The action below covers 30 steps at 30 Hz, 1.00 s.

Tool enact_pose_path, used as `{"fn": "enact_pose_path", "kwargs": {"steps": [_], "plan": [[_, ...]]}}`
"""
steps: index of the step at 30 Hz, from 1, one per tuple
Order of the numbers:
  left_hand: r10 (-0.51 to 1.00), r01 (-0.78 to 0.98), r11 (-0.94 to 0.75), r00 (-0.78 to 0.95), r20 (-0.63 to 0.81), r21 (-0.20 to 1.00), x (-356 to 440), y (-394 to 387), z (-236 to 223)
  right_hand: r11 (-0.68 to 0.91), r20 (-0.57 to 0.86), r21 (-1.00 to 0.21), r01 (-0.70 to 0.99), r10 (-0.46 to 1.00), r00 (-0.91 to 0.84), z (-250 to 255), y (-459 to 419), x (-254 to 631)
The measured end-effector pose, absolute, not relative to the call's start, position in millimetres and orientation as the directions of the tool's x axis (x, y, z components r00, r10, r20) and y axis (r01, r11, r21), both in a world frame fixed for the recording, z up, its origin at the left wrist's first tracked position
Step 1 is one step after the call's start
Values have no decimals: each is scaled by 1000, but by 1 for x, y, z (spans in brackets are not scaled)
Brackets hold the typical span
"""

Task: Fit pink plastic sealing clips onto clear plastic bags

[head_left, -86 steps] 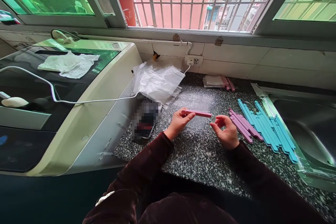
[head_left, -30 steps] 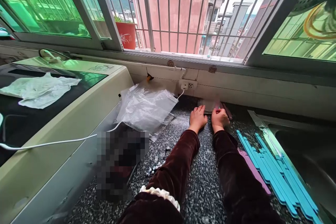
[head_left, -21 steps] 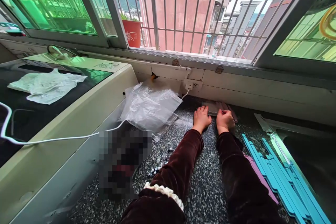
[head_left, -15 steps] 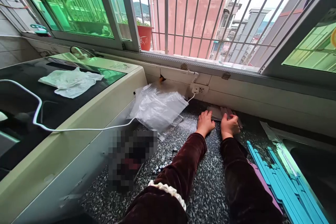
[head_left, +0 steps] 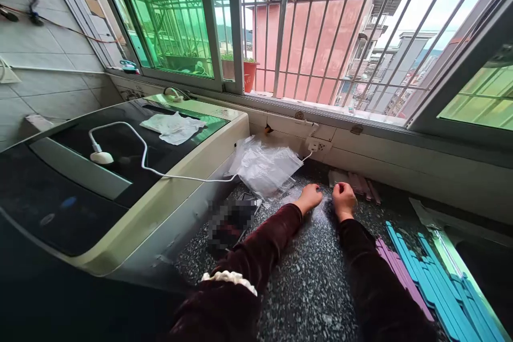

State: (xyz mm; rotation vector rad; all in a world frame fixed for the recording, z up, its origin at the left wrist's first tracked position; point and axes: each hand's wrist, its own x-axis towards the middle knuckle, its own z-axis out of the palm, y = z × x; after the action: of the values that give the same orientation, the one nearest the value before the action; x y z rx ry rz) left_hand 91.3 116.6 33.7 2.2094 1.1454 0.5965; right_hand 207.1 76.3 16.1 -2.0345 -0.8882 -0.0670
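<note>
My left hand (head_left: 311,199) is over the back of the speckled counter, its fingers curled in toward the thumb. Beside it, a small gap away, my right hand (head_left: 343,201) is closed in a pinch. Whatever either hand may hold is too small or hidden to make out. Just behind my right hand lie several pink strips (head_left: 364,187) along with a clear packet (head_left: 337,177). Purple-pink strips (head_left: 401,273), partly covered by my right sleeve, lie beside a fanned row of teal strips (head_left: 430,283).
A heap of clear plastic bags (head_left: 265,165) lies left of my hands. A blurred-out dark phone-like object (head_left: 230,224) is near my left sleeve. A washing machine (head_left: 188,171) with a white cable (head_left: 192,178) stands left; a sink (head_left: 481,256) is at right.
Earlier my left hand held a pink strip over the counter; then both hands reached to the packet at the back. Now they have drawn back from it, and the view has swung left.
</note>
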Motion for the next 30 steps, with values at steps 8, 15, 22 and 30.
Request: {"fn": "enact_pose_path", "kwargs": {"steps": [8,15,22,30], "plan": [[847,706,-530,465,258,469,-13,139,84,-114,216,-844,524,821,528,17,123,138],[849,805,-513,423,317,297,-76,158,93,-56,173,-911,409,848,501,18,128,108],[792,770,-590,494,358,243,-74,140,83,45,211,-947,317,832,513,49,89,117],[705,603,-704,537,463,374,-66,82,73,72,168,-979,190,812,559,78,-2,146]]}}
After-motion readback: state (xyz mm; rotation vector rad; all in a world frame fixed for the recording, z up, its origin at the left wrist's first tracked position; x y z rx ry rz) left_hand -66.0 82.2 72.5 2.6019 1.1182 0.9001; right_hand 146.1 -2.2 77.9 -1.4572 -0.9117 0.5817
